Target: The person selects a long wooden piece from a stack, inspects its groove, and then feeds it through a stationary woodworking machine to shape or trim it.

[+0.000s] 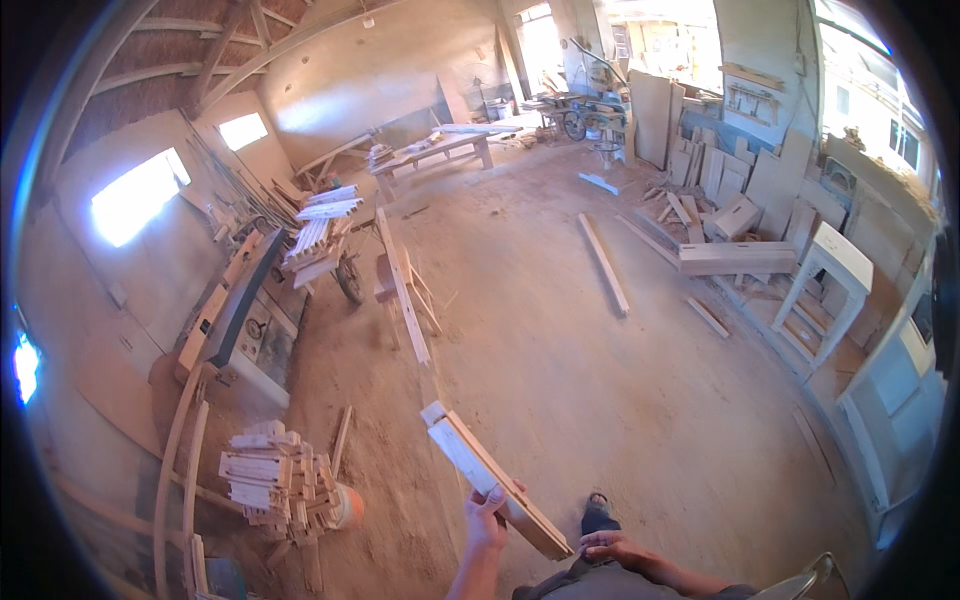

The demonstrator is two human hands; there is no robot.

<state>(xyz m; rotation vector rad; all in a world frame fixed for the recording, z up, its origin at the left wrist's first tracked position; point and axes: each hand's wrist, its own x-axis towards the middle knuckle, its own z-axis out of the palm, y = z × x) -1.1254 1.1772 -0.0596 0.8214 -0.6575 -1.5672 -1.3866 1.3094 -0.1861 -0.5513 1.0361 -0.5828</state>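
Note:
My left hand (486,512) is closed around a small bundle of sawn wooden pieces (497,482), gripping it near its lower end. The pieces lie flat against each other and tilt from upper left to lower right in front of me. A narrower stub juts out at their far end. To the right of the bundle's near end, my right hand (608,547) hangs by my waist, apart from the wood. Its fingers are loosely bent, and nothing shows in them.
A stack of cut wood pieces (262,475) stands at lower left beside an orange-white bucket (350,506). Beyond are a machine (250,320), a trestle with a long board (400,290) and a workbench (440,152). A beam (603,264) lies on the floor; a white stool-like frame (840,258) stands right.

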